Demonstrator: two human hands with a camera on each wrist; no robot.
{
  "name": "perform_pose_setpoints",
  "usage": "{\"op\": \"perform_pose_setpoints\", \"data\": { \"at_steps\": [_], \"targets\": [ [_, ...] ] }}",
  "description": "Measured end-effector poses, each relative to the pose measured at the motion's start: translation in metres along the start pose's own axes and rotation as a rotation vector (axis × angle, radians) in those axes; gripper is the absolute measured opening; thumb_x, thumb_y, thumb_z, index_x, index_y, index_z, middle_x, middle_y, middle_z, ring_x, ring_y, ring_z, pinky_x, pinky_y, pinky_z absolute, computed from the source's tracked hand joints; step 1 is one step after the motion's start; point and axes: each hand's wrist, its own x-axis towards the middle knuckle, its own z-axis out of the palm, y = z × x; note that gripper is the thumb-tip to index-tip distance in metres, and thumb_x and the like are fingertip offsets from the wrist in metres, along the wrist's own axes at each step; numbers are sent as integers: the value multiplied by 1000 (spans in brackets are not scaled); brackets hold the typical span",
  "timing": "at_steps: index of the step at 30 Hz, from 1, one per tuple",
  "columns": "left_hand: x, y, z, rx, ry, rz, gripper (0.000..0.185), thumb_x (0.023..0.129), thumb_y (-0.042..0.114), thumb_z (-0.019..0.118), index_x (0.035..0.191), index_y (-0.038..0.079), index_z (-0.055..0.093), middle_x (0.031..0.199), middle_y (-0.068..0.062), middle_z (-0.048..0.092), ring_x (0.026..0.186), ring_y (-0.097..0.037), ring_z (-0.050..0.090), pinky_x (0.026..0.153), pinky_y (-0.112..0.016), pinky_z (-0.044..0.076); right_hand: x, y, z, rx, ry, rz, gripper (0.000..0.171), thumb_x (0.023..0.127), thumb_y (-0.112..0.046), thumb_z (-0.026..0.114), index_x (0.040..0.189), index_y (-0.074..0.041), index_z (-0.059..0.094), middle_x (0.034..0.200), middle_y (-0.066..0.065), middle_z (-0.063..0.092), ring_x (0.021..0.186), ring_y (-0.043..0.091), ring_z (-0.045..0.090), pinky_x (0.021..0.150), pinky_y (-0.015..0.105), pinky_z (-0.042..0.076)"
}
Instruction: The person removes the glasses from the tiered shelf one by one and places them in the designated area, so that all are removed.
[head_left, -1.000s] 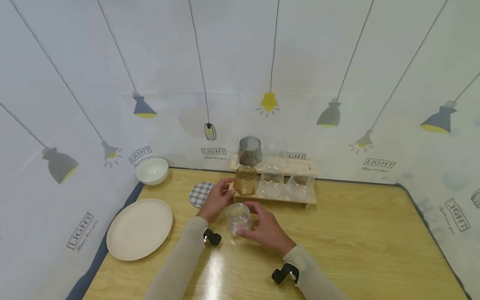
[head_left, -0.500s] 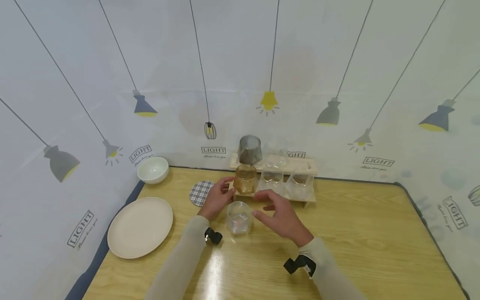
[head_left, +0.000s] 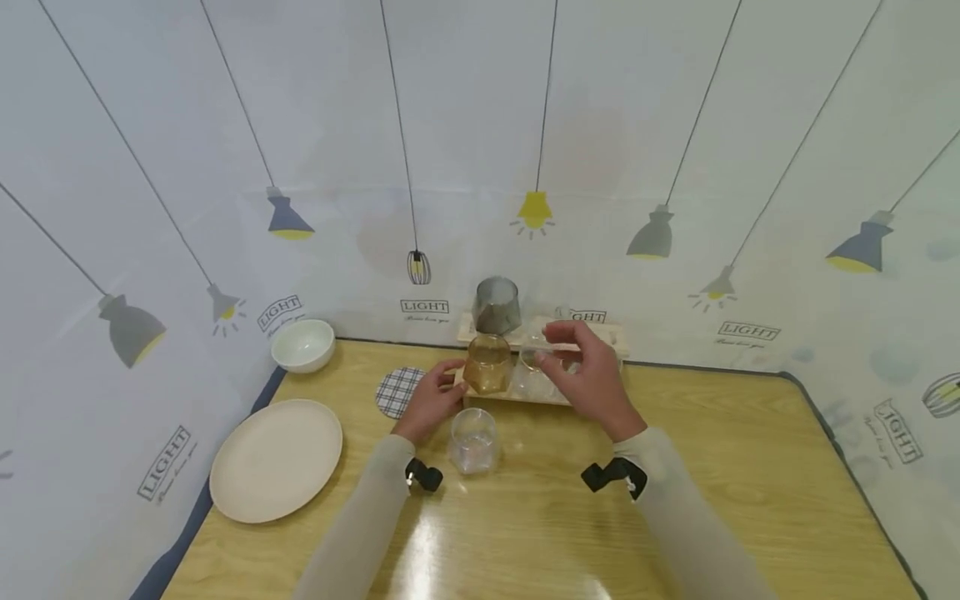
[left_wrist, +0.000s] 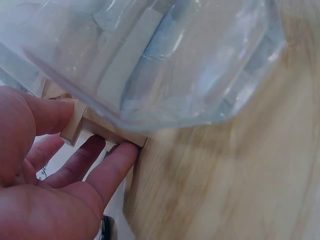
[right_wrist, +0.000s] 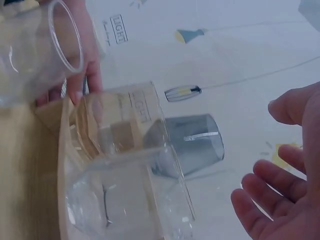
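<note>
Backing the scene, a pale wall covering [head_left: 465,100] printed with hanging lamps [head_left: 535,210] meets the far edge of a glossy wood-grain table [head_left: 750,483]. At the table's far side we find a 2-tier rack [left_wrist: 115,130] of plain, square-edged wood. To its left lies a round plate [head_left: 277,460], matte and cream-coloured.

We note the change at the right hand [head_left: 588,375]: within the last 1 second it has left the clear glass [head_left: 474,442] and now hovers over the rack's right part, thumb and fingers curved apart, holding nothing. We take this to mean that the glass is left standing and attention passes to the rack. The left hand [head_left: 430,402] has stayed at the rack's left end, gripping the wood, we judge to steady it.

Far left, we see a smooth, pale bowl [head_left: 303,358]. The clear glass, faceted, stands upright on the table, just near of the rack. A faceted amber glass [head_left: 488,364] occupies the near tier's left end; a smoky grey glass [head_left: 497,307] stands on the far tier. Rack-held clear glasses [head_left: 530,382] are partly hidden; we cannot count them. Left of the left hand lies a thin, checked coaster [head_left: 395,393].
</note>
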Motion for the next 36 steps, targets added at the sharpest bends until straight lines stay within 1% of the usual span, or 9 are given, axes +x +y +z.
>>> {"op": "perform_pose_setpoints", "data": {
  "at_steps": [2,6,9,11,14,19,24,30,36],
  "targets": [
    [-1,0,-1,-3,0,-4,50,104,17,69,152,16,54,136,-23,63,128,-36,65,93,-38,63,11,4,-2,-18,30,29,43,101,-24,74,138,-7,59,135,14,65,126,40,63,103,55,57],
    [-1,1,-2,-6,-10,-9,51,105,17,69,153,15,52,138,-24,62,130,-36,64,97,-41,62,33,14,-6,-73,93,82,55,100,-29,75,144,-4,54,141,18,59,131,41,58,110,55,53],
    [1,0,-1,-21,-11,-17,51,105,16,69,153,15,52,138,-24,62,128,-35,64,98,-41,62,49,21,-9,-134,96,118,66,98,-32,76,149,-1,48,149,23,52,136,42,53,112,56,50],
    [2,0,-1,-30,-10,-23,50,105,15,68,152,14,53,136,-24,62,126,-33,65,96,-40,62,57,25,-11,-174,72,150,74,97,-36,76,154,0,44,154,22,48,140,41,50,114,57,48],
    [4,0,-2,-39,-11,-29,49,105,13,68,151,14,54,134,-22,62,121,-29,66,92,-36,63,67,32,-11,-215,6,212,86,96,-46,76,160,-4,36,160,19,43,145,38,45,115,58,46],
    [4,0,-3,-69,-28,-35,49,104,11,68,151,13,54,131,-22,61,113,-24,66,87,-32,62,78,41,-10,-236,-92,284,99,94,-55,75,166,-8,26,164,20,40,148,39,43,118,60,42],
    [4,1,-2,-75,-43,-31,50,104,10,68,151,12,53,129,-21,61,110,-23,66,87,-32,62,81,44,-8,-235,-104,316,99,94,-55,76,166,-11,26,164,18,44,144,40,49,115,61,44],
    [2,6,-1,-67,-27,-34,49,105,8,66,151,14,54,128,-21,61,107,-22,65,85,-32,62,82,47,-6,-198,-66,314,94,94,-50,79,164,-11,30,161,15,49,141,39,53,113,58,48],
    [2,4,0,-60,-21,-38,48,105,8,66,151,14,54,127,-21,62,105,-21,65,83,-32,62,80,49,-9,-150,-30,295,92,91,-49,82,162,-13,35,159,14,51,140,41,55,112,57,50]
  ]
}}
